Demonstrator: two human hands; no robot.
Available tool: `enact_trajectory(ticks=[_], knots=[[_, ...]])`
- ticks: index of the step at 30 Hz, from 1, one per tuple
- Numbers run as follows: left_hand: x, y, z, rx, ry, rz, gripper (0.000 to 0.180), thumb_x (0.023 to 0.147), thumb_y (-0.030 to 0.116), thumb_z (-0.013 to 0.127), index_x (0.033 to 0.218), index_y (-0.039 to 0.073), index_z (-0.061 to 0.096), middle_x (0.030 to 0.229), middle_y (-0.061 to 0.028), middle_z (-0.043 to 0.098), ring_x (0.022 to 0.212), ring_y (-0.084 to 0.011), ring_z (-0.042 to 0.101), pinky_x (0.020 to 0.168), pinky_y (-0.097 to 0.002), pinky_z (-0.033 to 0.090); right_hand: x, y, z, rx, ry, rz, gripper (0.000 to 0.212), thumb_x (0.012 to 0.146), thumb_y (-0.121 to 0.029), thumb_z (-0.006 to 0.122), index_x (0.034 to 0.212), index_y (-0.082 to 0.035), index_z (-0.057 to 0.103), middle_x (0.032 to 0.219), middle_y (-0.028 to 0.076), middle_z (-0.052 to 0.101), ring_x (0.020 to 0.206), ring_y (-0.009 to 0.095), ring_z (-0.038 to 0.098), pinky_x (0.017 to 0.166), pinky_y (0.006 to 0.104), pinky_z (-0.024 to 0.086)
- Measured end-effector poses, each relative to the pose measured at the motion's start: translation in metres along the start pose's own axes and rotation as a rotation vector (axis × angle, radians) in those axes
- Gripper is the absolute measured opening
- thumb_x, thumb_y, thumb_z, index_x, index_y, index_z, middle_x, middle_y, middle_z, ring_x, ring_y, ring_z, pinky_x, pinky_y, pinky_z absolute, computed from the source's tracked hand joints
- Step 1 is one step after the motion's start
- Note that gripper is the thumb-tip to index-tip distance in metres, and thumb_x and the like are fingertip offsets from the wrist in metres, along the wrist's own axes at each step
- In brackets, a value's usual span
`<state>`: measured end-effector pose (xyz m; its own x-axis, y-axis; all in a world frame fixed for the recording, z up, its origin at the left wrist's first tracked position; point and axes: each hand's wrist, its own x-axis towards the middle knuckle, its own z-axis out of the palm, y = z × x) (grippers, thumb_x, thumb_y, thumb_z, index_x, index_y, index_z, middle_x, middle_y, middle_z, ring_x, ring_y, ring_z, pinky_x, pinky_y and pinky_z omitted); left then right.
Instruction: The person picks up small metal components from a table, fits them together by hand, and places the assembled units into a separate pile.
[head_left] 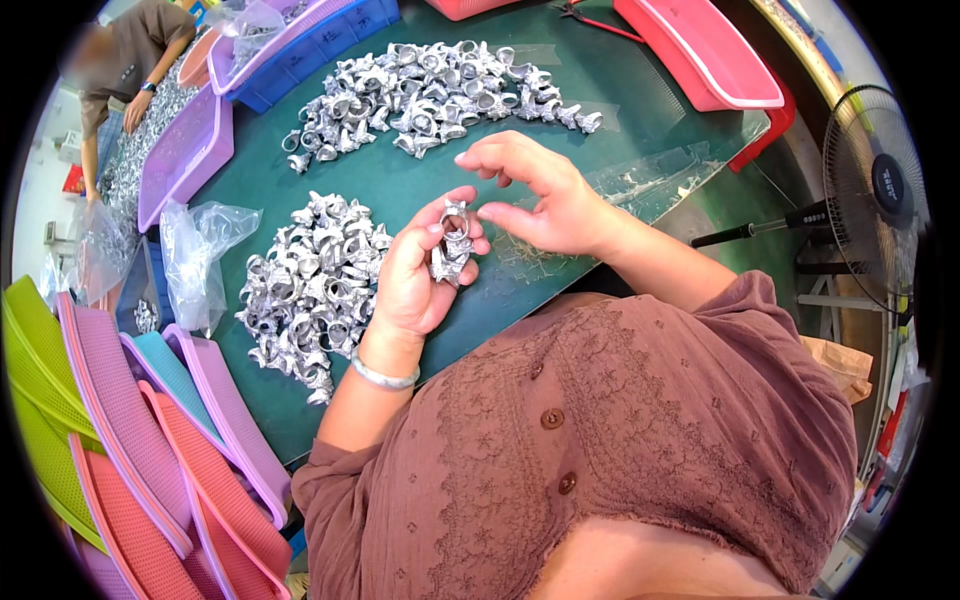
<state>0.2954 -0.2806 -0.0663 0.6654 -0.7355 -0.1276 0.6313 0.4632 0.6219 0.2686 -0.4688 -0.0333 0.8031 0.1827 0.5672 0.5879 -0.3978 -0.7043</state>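
My left hand (418, 275) holds a small silver metal casting (454, 240) with a round ring opening, resting against its fingers and palm. To the right of it, my right hand (540, 195) is raised with its thumb and fingers apart and nothing between them. Left of my left hand lies a heap of similar silver castings (305, 285) on the green table. A second, wider pile of the castings (430, 95) spreads beyond both hands.
Stacked coloured baskets (150, 430) stand at the left beside a clear plastic bag (203, 260). Blue (318, 50) and pink (700, 50) bins line the far side, near red-handled pliers (600, 22). A fan (870, 200) is at right; another person (130, 60) works at far left.
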Motion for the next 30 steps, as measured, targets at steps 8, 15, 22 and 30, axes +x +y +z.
enact_trajectory(ticks=[8, 15, 22, 30], knots=[[-0.002, 0.000, 0.002, -0.095, -0.076, 0.027, 0.043, 0.085, 0.019, 0.042, 0.124, 0.000, 0.045, 0.101, -0.0141, 0.058, 0.087, -0.0238, 0.058, 0.058, -0.0283, 0.048, 0.004, 0.039, -0.031, -0.487, 0.148, 0.000, 0.026, 0.075, -0.001, 0.061, 0.100, -0.005, 0.058, 0.098, 0.012, 0.058, 0.094, 0.030, 0.055, 0.082, 0.0377, 0.045], [-0.002, -0.004, -0.007, -0.175, -0.073, 0.006, 0.034, 0.093, 0.033, 0.043, 0.114, 0.007, 0.052, 0.104, -0.0150, 0.055, 0.090, -0.0266, 0.055, 0.057, -0.0312, 0.048, 0.016, 0.070, -0.043, -0.940, -0.070, 0.195, 0.026, 0.073, -0.016, 0.066, 0.098, -0.009, 0.065, 0.118, 0.012, 0.051, 0.112, 0.031, 0.044, 0.090, 0.0431, 0.038], [-0.001, -0.001, -0.005, -0.110, 0.015, 0.032, 0.026, 0.093, 0.029, 0.044, 0.101, 0.007, 0.056, 0.104, -0.0138, 0.056, 0.091, -0.0273, 0.056, 0.058, -0.0309, 0.047, 0.029, 0.086, -0.029, -0.954, -0.069, 0.200, 0.019, 0.067, -0.019, 0.071, 0.084, -0.010, 0.069, 0.123, 0.011, 0.049, 0.119, 0.033, 0.037, 0.094, 0.0470, 0.033], [-0.002, -0.003, -0.005, -0.069, 0.052, 0.019, 0.028, 0.092, 0.030, 0.046, 0.088, 0.005, 0.058, 0.096, -0.0110, 0.059, 0.088, -0.0246, 0.058, 0.060, -0.0328, 0.048, 0.025, 0.088, -0.027, -0.871, -0.038, 0.166, 0.008, 0.066, -0.016, 0.069, 0.071, -0.010, 0.067, 0.124, 0.009, 0.051, 0.119, 0.035, 0.037, 0.095, 0.0493, 0.029]])
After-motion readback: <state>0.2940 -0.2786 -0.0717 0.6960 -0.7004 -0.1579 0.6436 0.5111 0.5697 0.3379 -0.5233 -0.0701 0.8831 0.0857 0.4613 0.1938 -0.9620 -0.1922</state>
